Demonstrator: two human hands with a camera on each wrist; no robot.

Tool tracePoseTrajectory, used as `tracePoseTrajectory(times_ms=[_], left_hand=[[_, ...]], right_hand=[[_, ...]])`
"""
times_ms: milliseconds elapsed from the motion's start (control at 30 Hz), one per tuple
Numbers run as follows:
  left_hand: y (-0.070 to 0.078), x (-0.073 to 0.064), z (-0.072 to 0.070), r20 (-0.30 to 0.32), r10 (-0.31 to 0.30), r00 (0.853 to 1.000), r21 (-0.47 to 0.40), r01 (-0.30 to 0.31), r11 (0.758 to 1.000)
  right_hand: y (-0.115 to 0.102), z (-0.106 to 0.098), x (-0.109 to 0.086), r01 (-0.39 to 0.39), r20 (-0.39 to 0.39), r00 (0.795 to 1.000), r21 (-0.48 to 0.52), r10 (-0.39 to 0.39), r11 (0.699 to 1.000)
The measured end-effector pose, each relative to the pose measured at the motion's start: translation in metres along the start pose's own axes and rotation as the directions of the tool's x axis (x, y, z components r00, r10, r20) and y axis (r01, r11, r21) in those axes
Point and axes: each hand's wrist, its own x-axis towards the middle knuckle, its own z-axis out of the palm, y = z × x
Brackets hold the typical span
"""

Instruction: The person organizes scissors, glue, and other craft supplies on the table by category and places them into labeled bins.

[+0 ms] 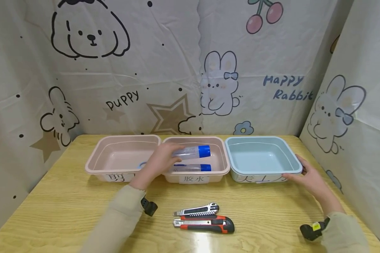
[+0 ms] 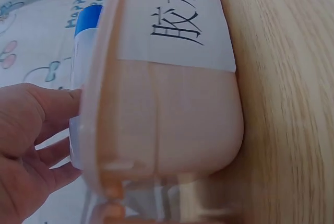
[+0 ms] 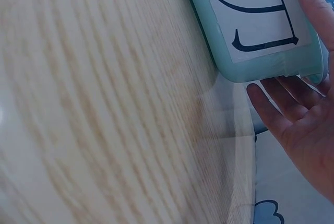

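Blue-capped bottle [image 1: 192, 152] in head and left-wrist views, second bottle [image 1: 191, 168] head-only

The clear glue bottle [image 1: 191, 152] with the bright blue cap is lying on its side in the left hand [image 1: 161, 158], level with the rim of the pink bin [image 1: 171, 178] there, cap toward that bin's right end. A second bottle [image 1: 191, 168], much the same, rests inside the pink bin along its front wall. Just right of the pink bin sits a pale blue bin [image 1: 260, 173], upright, its right front corner held by the right hand [image 1: 308, 175].
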Motion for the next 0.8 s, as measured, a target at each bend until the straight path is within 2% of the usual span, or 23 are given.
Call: tracePoseTrajectory(times_ms=[133,267,367,567,800], left_hand=[[-0.002,0.011,0.012,0.063,-0.039,0.997,-0.014,0.04,0.999],[-0.005,0.017,0.023,0.132,-0.099,0.986,-0.019,0.103,0.995],[-0.007,0.02,0.028,0.16,-0.122,0.98,-0.002,0.124,0.992],[-0.007,0.022,0.032,0.174,-0.138,0.975,0.023,0.136,0.99],[-0.006,0.021,0.033,0.189,-0.191,0.963,-0.008,0.196,0.981]], right_hand=[[0.0,0.0,0.0,-0.006,0.001,1.0,0.01,0.006,1.0],[-0.001,0.0,0.0,-0.01,0.004,1.0,0.01,0.01,1.0],[-0.001,0.0,0.0,-0.01,0.007,1.0,0.007,0.01,1.0],[-0.002,0.0,0.001,-0.013,0.01,1.0,-0.002,0.013,1.0],[-0.002,0.0,0.001,-0.009,0.009,1.0,-0.019,0.009,1.0]])
